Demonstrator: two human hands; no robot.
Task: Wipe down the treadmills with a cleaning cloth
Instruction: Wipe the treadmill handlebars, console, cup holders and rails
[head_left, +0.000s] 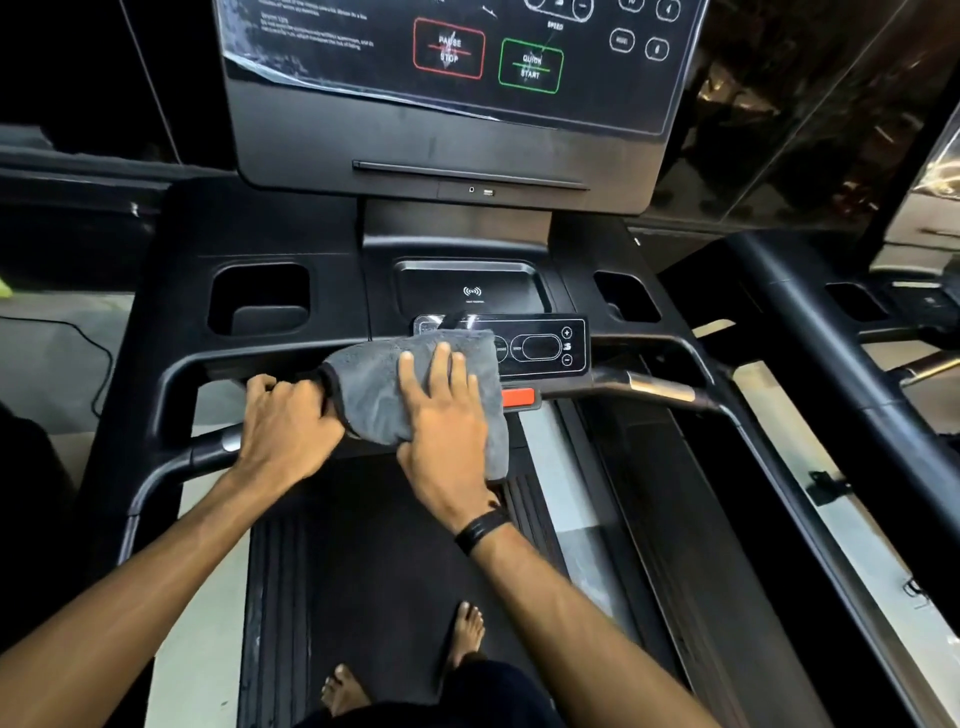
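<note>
I stand on a black treadmill whose front handlebar (171, 374) runs across the middle of the view. A grey cleaning cloth (363, 384) is draped over the centre of that bar and over the left part of the small control panel (545, 345). My right hand (441, 421) lies flat on the cloth with straight fingers, pressing it down. My left hand (285, 421) grips the cloth's left edge against the bar, fingers curled.
The big console screen (467, 62) with pause/stop and quick start buttons rises ahead. Cup holders (260, 301) flank a phone tray (467, 283). A red safety tab (519, 397) sits beside the cloth. My bare feet stand on the belt (374, 545). Another treadmill's rail (831, 364) is at right.
</note>
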